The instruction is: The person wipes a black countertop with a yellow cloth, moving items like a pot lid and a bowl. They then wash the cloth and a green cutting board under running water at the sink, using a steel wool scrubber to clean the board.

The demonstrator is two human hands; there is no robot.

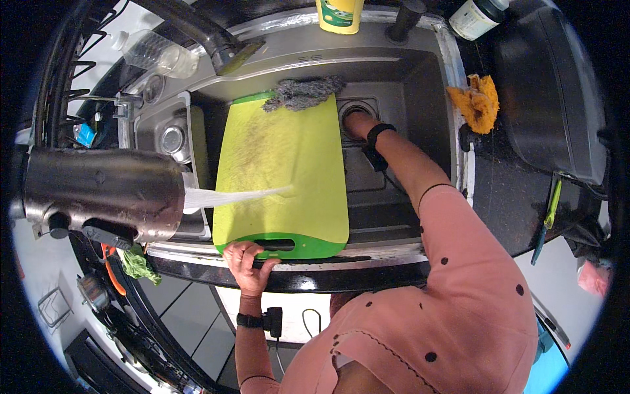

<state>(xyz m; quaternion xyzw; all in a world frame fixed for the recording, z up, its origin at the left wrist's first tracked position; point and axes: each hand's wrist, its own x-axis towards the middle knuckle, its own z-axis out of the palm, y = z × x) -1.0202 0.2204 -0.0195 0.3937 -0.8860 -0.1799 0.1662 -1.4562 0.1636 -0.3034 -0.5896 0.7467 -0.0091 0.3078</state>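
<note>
My left hand (pixel 244 263) grips the near edge of a yellow-green plastic cutting board (pixel 315 162), beside its green handle slot. The board lies tilted in a stainless steel sink (pixel 428 88), its near end on the front rim. Dark marks streak its surface. A stream of water (pixel 231 197) from a metal faucet head (pixel 103 192) falls on it. Across the board's far end rests a grey mesh scrubber (pixel 305 91). To the right of the board, my right hand (pixel 360 124) reaches into the sink drain (pixel 347 109); its fingers are hidden there.
A small side basin (pixel 202 147) holds metal ware. A clear plastic bottle (pixel 157 54) and a yellow bottle (pixel 339 15) stand behind the sink. At right are an orange cloth (pixel 476 103), a dark appliance (pixel 551 98) and a green-handled knife (pixel 551 212).
</note>
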